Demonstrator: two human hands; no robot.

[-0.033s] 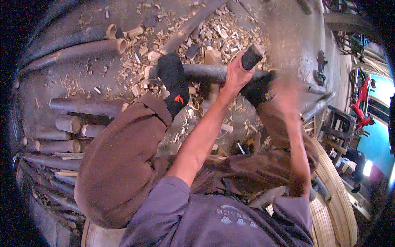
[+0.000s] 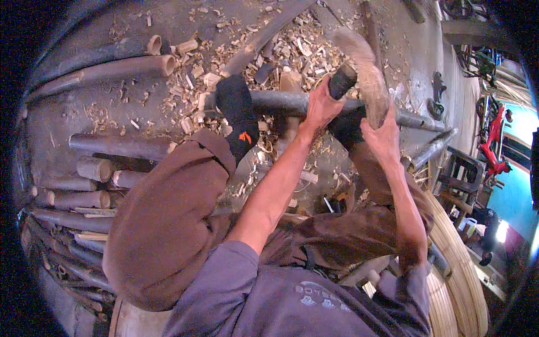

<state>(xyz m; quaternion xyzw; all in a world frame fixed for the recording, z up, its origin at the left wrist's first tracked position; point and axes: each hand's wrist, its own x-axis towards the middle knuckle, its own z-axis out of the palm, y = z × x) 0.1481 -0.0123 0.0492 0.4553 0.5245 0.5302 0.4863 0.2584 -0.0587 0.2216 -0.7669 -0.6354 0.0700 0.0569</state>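
Two grips: your left hand (image 2: 321,106) is clasping a dark cylindrical piece (image 2: 342,82) by the grey pole (image 2: 285,102), your right hand (image 2: 383,137) is clutching a blurred pale tool (image 2: 368,70) just beside, and you're risking that left hand if swings are glancing off.

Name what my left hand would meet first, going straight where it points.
Past the dark cylindrical piece your left hand holds, probably the pale, blurred object in the right hand, though depth is unclear.
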